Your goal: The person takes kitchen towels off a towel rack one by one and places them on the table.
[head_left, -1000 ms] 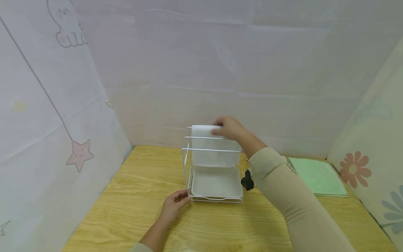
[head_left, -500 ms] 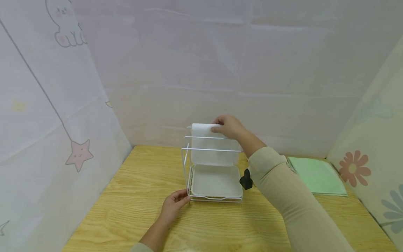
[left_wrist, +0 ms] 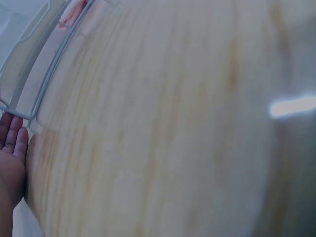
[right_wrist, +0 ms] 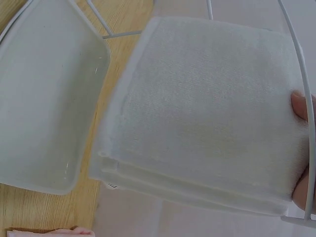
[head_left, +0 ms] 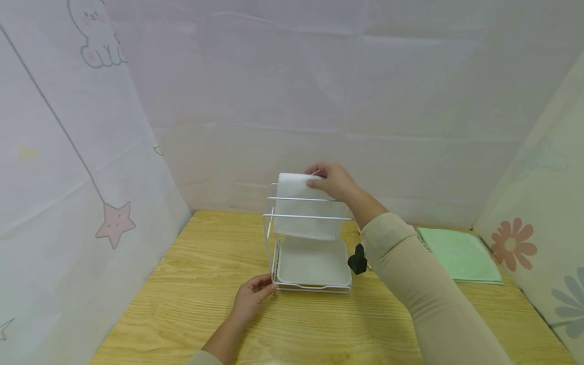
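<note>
A white folded towel (head_left: 301,215) stands upright between the rear wires of a white wire rack (head_left: 268,243). My right hand (head_left: 335,181) pinches the towel's top edge near its right corner, the thumb on the near side. Its layered folds show along one edge in the right wrist view, where part of the hand (right_wrist: 302,148) is cut off at the right. At the rack's front left corner, my left hand (head_left: 250,299) holds the wire frame between thumb and fingers. A whitish shallow tray (head_left: 315,263) lies in the rack's base, below the towel.
A light green folded cloth (head_left: 461,256) lies on the wooden table (head_left: 219,243) at the right, partly behind the right sleeve. Something pink (right_wrist: 49,232) lies beside the rack. A black device (head_left: 358,261) hangs at the right wrist. Printed cloth walls (head_left: 410,101) enclose the table.
My right hand has moved slightly up with the towel, whose bottom edge now sits higher and tilts a little. The left hand stays at the rack's corner.
</note>
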Action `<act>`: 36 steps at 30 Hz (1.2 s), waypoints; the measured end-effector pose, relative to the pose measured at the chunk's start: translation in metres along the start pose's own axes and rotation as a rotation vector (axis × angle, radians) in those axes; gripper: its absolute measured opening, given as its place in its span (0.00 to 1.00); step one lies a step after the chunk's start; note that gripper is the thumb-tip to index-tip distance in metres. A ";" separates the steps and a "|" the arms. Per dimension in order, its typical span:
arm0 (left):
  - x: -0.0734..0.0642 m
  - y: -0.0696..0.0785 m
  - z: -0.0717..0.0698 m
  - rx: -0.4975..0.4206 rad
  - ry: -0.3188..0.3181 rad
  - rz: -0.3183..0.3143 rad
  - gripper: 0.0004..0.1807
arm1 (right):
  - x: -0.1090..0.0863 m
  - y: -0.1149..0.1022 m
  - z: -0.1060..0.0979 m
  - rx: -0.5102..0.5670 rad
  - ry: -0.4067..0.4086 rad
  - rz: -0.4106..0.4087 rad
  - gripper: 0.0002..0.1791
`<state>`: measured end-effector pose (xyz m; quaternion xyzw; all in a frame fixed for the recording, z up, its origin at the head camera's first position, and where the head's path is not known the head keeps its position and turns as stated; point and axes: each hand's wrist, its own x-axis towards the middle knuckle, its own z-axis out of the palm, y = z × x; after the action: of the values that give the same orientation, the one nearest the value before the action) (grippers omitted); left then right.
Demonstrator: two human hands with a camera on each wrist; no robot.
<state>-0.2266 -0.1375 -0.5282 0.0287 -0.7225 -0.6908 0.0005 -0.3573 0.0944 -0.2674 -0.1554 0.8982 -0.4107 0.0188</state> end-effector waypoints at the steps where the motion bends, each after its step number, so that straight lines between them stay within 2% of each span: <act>1: 0.000 0.000 0.000 0.000 0.001 0.001 0.20 | 0.000 0.000 0.000 0.002 0.005 -0.003 0.17; 10: 0.001 -0.001 0.001 0.005 -0.003 0.005 0.20 | 0.003 -0.003 -0.008 -0.005 0.029 -0.048 0.15; 29: 0.002 -0.001 0.002 -0.009 -0.003 0.007 0.21 | -0.003 -0.028 -0.041 -0.007 0.088 -0.037 0.16; 36: 0.003 -0.002 0.002 -0.006 0.001 0.001 0.20 | -0.008 -0.038 -0.054 -0.013 0.114 -0.064 0.16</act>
<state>-0.2301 -0.1356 -0.5308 0.0285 -0.7204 -0.6930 0.0015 -0.3479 0.1131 -0.2038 -0.1607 0.8950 -0.4135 -0.0467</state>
